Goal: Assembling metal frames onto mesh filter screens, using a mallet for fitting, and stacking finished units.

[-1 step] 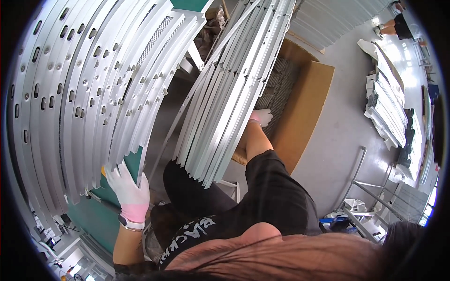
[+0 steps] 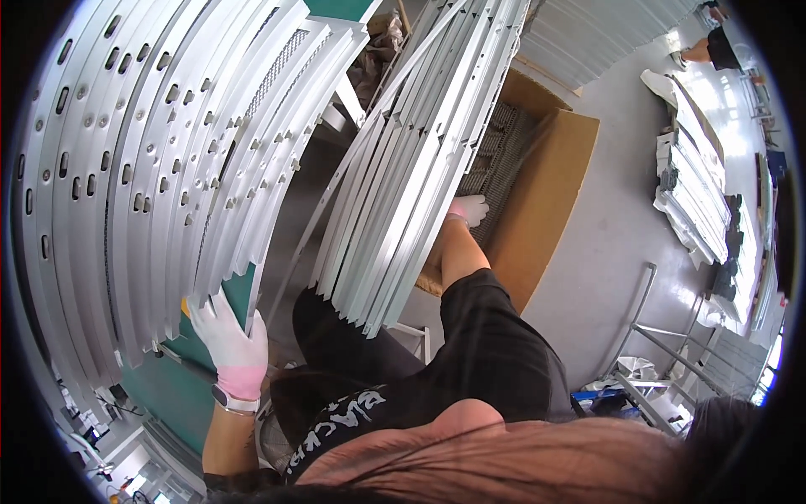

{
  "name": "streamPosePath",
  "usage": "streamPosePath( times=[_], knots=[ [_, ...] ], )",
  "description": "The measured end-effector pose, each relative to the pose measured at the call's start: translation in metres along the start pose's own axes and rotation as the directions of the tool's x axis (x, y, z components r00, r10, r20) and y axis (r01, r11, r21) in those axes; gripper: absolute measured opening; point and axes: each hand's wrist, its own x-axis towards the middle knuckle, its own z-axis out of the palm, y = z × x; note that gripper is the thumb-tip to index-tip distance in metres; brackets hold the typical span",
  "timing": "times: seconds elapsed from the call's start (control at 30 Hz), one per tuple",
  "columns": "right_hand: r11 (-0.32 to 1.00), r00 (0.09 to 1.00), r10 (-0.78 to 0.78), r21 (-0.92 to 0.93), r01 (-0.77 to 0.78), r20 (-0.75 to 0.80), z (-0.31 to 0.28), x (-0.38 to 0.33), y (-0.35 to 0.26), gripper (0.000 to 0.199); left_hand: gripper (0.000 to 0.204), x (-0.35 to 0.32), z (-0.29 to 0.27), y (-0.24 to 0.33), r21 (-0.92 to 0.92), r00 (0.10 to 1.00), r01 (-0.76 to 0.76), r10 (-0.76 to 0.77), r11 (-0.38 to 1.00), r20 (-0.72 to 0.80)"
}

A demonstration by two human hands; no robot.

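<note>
Glossy grey floor [image 2: 613, 227], cardboard box [image 2: 546, 193], daylight glare

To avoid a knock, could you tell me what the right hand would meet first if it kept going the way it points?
Probably the dark ribbed parts inside the cardboard box; the right hand already reaches in, though depth is unclear.

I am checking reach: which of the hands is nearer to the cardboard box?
Right. The right hand reaches into the cardboard box; the left hand is far away, at the perforated metal panels.
</note>
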Motion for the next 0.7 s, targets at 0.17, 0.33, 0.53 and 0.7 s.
streamPosePath(
  times=[0.17, 0.33, 0.53, 0.7],
  knots=[
    [1.0, 0.993, 0.001, -0.015, 0.001, 0.116, 0.01, 0.008, 0.0, 0.056, 0.073, -0.002, -0.001, -0.001, 0.013, 1.0, 0.023, -0.023, 1.0, 0.01],
    [0.982, 0.987, -0.161, -0.093, 0.162, 0.022, 0.024, 0.024, 0.005, 0.065, 0.074, 0.002, -0.001, 0.002, -0.017, 1.0, 0.016, -0.015, 1.0, 0.018],
    [0.99, 0.992, -0.068, -0.114, 0.081, 0.107, 0.007, 0.014, -0.004, 0.065, 0.073, -0.001, 0.003, -0.002, 0.022, 1.0, 0.001, -0.001, 1.0, -0.013],
    [0.998, 0.994, 0.049, 0.025, -0.052, 0.101, -0.014, -0.006, -0.007, 0.065, 0.073, -0.003, 0.002, -0.004, 0.034, 0.999, -0.014, 0.015, 0.999, -0.034]
  ],
)
